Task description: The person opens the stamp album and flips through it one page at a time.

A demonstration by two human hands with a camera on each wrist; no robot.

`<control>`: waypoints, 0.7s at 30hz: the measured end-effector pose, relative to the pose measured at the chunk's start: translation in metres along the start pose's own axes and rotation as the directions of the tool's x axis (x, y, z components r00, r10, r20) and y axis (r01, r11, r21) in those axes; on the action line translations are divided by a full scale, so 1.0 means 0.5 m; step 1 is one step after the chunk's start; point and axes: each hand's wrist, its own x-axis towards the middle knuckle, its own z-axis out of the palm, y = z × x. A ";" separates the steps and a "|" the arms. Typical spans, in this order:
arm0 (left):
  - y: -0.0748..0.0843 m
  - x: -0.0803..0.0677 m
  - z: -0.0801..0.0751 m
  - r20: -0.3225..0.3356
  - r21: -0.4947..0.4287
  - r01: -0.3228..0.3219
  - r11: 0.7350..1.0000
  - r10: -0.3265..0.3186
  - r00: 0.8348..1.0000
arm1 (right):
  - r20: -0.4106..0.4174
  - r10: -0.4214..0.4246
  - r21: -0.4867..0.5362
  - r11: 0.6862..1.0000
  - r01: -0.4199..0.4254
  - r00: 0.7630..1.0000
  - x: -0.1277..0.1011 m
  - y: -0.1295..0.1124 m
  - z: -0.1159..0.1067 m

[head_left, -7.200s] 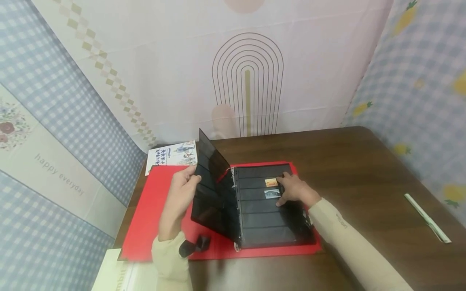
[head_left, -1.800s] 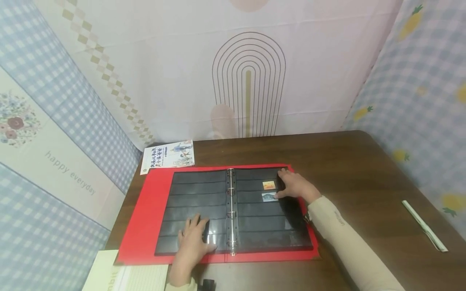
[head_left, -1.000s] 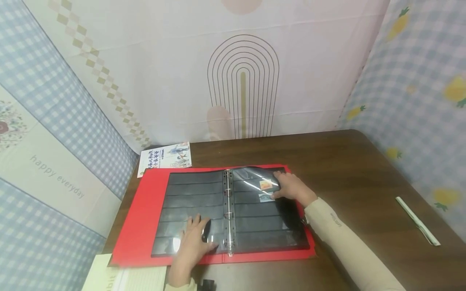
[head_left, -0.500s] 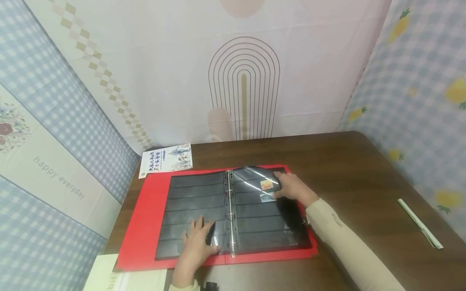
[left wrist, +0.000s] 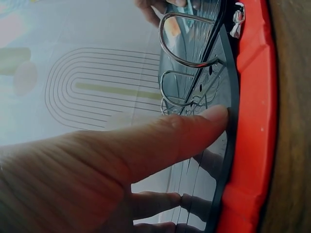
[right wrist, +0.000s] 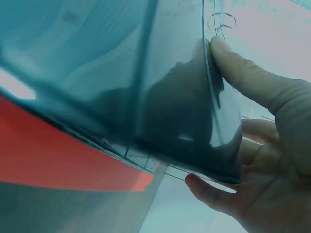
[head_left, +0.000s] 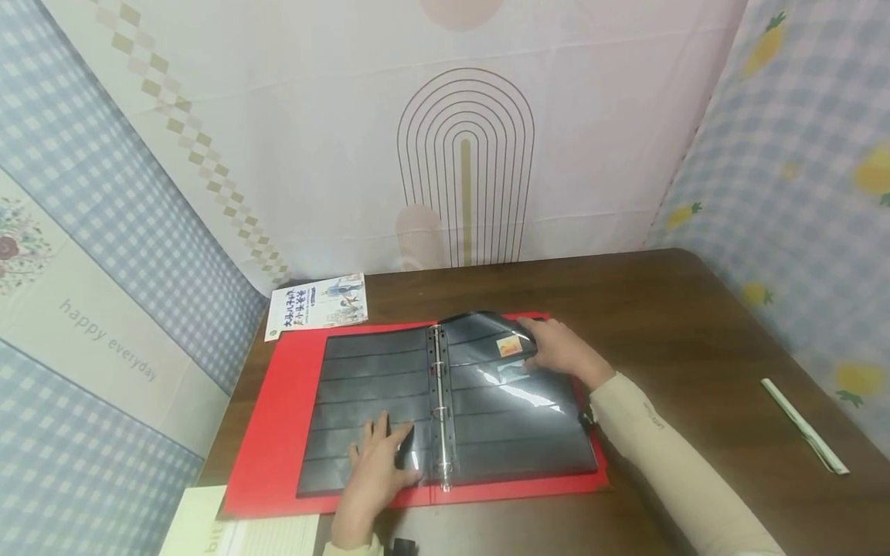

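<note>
A red ring-bound stamp album (head_left: 271, 432) lies spread on the table, with black pocket pages on both sides of its metal rings (head_left: 439, 409). My left hand (head_left: 375, 467) rests on the left page (head_left: 368, 371) with fingers spread; in the left wrist view its thumb (left wrist: 184, 133) touches the page near the lower edge. My right hand (head_left: 562, 347) pinches the right page (head_left: 514, 455) by its upper outer corner, thumb on its face and fingers behind. That corner curves up off the album. An orange stamp (head_left: 509, 345) and a bluish stamp (head_left: 513, 371) sit in its pockets.
A white illustrated booklet (head_left: 316, 305) lies behind the album at the left. At the front left, a pale notebook (head_left: 271, 537) sticks out from under the cover. A thin whitish strip (head_left: 803, 425) lies on the brown table (head_left: 681, 332) at the right.
Earlier the left hand held up a page, which then came down flat on the left side. Since then the right hand has bent and raised the right page's upper corner; the left hand stays put.
</note>
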 end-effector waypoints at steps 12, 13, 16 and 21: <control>0.001 -0.001 0.000 0.003 0.010 0.016 1.000 -0.016 1.000 | -0.026 -0.039 0.050 0.998 0.040 0.999 -0.010 -0.008 -0.022; 0.000 0.000 0.000 0.003 0.011 0.016 1.000 -0.016 1.000 | -0.027 -0.040 0.056 0.998 0.041 0.999 -0.009 -0.009 -0.024; -0.001 0.000 0.001 0.003 0.016 0.012 1.000 -0.012 1.000 | -0.025 -0.050 0.072 0.996 0.052 0.998 -0.005 -0.008 -0.029; -0.004 -0.001 0.005 -0.004 0.022 -0.004 1.000 0.004 1.000 | -0.028 -0.071 0.151 0.986 0.075 0.997 -0.007 -0.008 -0.040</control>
